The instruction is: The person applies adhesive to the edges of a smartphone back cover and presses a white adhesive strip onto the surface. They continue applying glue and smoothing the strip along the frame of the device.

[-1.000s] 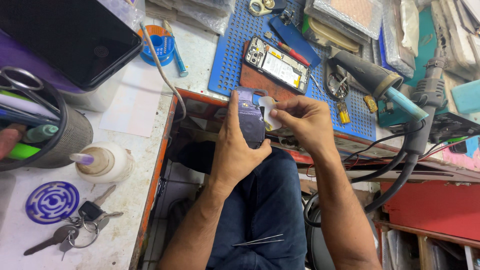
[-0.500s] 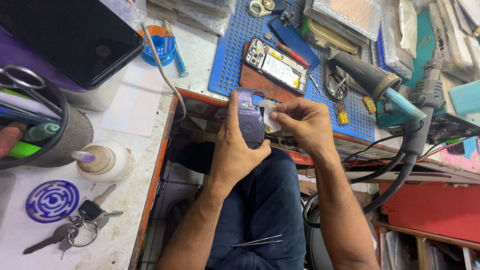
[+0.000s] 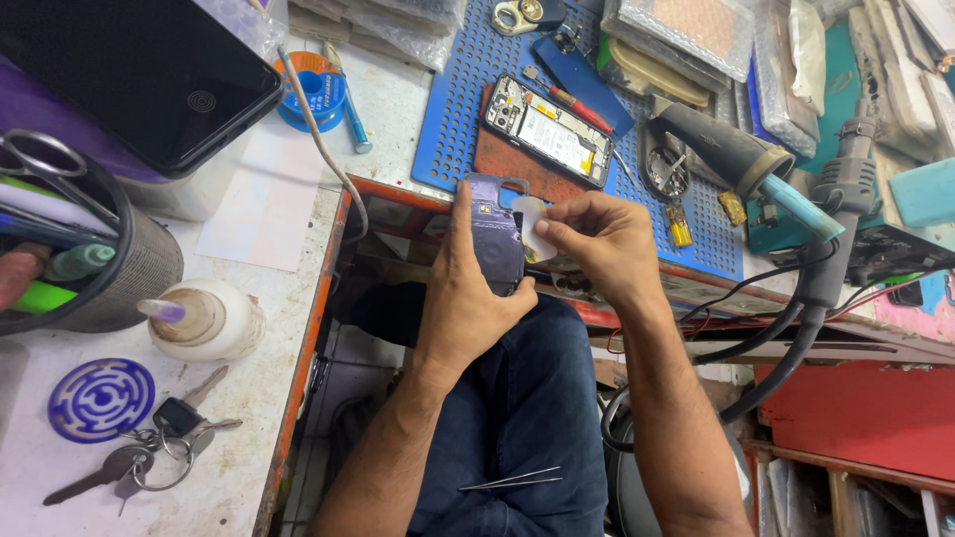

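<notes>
The desk ran along the left and far side, wrapping around the person's lap, and a blue perforated mat covered its far middle part. At the far left corner lay a dark tablet, screen up, and just in front of it a round pen holder with scissors stood at the left edge. On the mat rested an opened phone with its insides showing, and to the right of it a hot-air tool lay on its side. A white glue bottle stood near the desk's inner edge, with a bunch of keys at the near left corner. Above the lap, just off the desk's far inner edge, the left hand was wrapped around a purple phone back cover, held upright. The right hand pinched a small white film between thumb and fingertips, touching the cover's right side. Thin tweezers lay on the jeans-clad thigh.
</notes>
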